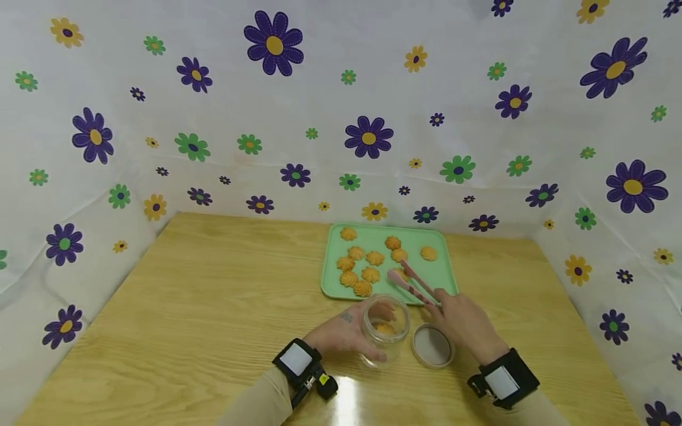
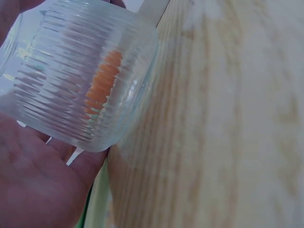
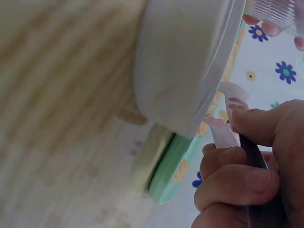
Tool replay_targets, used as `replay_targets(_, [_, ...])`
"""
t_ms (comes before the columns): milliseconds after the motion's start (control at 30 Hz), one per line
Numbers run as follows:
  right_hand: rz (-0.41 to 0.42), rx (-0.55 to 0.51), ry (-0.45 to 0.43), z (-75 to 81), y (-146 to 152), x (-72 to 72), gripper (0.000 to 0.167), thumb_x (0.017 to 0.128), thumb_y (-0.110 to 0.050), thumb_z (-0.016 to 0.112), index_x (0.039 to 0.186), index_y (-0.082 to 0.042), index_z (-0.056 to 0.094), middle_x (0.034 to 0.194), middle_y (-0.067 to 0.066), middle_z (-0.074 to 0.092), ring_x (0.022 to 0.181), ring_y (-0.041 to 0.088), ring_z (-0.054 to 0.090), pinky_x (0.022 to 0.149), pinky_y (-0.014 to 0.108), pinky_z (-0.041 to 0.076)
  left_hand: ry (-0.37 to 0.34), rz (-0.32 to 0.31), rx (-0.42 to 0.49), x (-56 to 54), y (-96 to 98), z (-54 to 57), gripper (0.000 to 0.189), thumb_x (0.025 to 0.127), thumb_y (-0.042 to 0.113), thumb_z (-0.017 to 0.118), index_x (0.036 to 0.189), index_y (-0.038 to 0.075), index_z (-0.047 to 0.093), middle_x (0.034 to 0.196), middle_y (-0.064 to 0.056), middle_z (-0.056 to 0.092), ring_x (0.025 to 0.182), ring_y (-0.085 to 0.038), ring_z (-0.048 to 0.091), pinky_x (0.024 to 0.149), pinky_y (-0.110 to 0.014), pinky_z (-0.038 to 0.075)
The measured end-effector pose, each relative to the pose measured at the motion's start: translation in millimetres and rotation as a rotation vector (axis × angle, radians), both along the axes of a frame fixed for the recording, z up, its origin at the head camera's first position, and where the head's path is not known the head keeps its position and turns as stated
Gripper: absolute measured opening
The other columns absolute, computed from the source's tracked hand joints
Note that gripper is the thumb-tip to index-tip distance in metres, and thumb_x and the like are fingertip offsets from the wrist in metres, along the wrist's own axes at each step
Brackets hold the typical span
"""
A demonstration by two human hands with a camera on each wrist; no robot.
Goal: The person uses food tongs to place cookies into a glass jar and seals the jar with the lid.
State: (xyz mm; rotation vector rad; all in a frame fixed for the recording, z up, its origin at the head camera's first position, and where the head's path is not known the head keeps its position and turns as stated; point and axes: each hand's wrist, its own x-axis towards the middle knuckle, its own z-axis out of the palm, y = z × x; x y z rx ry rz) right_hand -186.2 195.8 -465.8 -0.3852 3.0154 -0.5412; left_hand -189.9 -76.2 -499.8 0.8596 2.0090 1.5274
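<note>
My left hand [image 1: 341, 331] grips a clear glass jar [image 1: 393, 348], thumb in front and fingers behind. The jar's open mouth leans toward the camera. One orange-brown cookie [image 2: 103, 83] lies inside; ribbed glass shows around it in the left wrist view. In my right hand [image 1: 469, 325] is a pair of pink tongs [image 1: 410, 289], held with thumb and curled fingers around the dark handle in the right wrist view. The tongs' spread tips reach over the green tray [image 1: 439, 281], on either side of a partly covered cookie [image 1: 399, 274].
Several swirl cookies [image 1: 375, 258] lie spread over the tray, mostly on its left half. A round lid [image 1: 433, 346] sits on the wooden table [image 1: 213, 307] between jar and right wrist. White flowered cloth [image 1: 319, 106] encloses the table's back and sides.
</note>
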Motion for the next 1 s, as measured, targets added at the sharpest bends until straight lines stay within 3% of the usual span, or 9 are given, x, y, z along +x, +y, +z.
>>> replay_targets(167, [-0.01, -0.102, -0.052, 0.5, 7.8, 3.4, 0.025, 0.105, -0.029, 0.056, 0.11, -0.007, 0.065, 0.064, 0.001, 0.05, 0.048, 0.012, 0.043, 0.043, 0.027, 0.032, 0.033, 0.012, -0.01, -1.4, 0.8, 0.3, 0.087, 0.074, 0.014, 0.092, 0.147, 0.025, 0.046, 0.138, 0.001, 0.06, 0.132, -0.011, 0.052, 0.111, -0.03, 0.041])
replay_targets(267, [-0.009, -0.123, -0.05, 4.2, 11.4, 6.1, 0.025, 0.106, -0.03, 0.055, 0.108, -0.007, 0.065, 0.062, 0.0, 0.047, 0.047, 0.011, 0.04, 0.042, 0.025, 0.03, 0.016, 0.009, -0.003, -2.1, 0.7, -0.3, 0.087, 0.074, 0.013, 0.092, 0.146, 0.028, 0.046, 0.138, 0.003, 0.06, 0.132, -0.011, 0.052, 0.111, -0.03, 0.042])
replay_targets(400, [-0.003, -0.16, -0.058, 10.7, 15.1, 12.6, 0.03, 0.106, -0.033, 0.054, 0.114, -0.006, 0.065, 0.062, -0.001, 0.045, 0.049, 0.01, 0.04, 0.042, 0.024, 0.03, -0.007, 0.009, 0.0, -0.3, 0.1, -3.2, 0.087, 0.072, 0.012, 0.092, 0.145, 0.03, 0.047, 0.137, 0.006, 0.06, 0.132, -0.009, 0.052, 0.111, -0.03, 0.041])
replay_targets(633, [0.028, -0.219, -0.06, 26.5, 23.2, 21.7, 0.035, 0.106, -0.036, 0.054, 0.122, -0.005, 0.063, 0.062, -0.005, 0.04, 0.049, 0.007, 0.035, 0.044, 0.022, 0.027, 0.013, 0.008, -0.007, 1.1, -1.9, -5.4, 0.087, 0.072, 0.014, 0.092, 0.145, 0.032, 0.048, 0.137, 0.008, 0.06, 0.132, -0.008, 0.051, 0.111, -0.03, 0.041])
replay_targets(867, [0.073, -0.468, -0.185, 45.3, 31.6, 37.2, 0.041, 0.107, -0.032, 0.054, 0.135, -0.003, 0.06, 0.058, -0.006, 0.04, 0.046, 0.004, 0.032, 0.042, 0.022, 0.029, 0.041, 0.007, -0.019, 1.5, -4.5, -5.4, 0.087, 0.073, 0.016, 0.092, 0.147, 0.027, 0.047, 0.141, 0.001, 0.059, 0.134, -0.012, 0.052, 0.111, -0.031, 0.042])
replay_targets(1000, [0.08, -0.515, -0.194, 53.9, 36.1, 49.1, 0.037, 0.107, -0.031, 0.054, 0.133, -0.006, 0.06, 0.059, -0.006, 0.043, 0.046, 0.004, 0.035, 0.04, 0.023, 0.032, 0.04, 0.003, -0.031, 0.4, -0.9, -4.6, 0.086, 0.073, 0.017, 0.092, 0.146, 0.029, 0.048, 0.14, 0.005, 0.059, 0.134, -0.011, 0.051, 0.111, -0.031, 0.042])
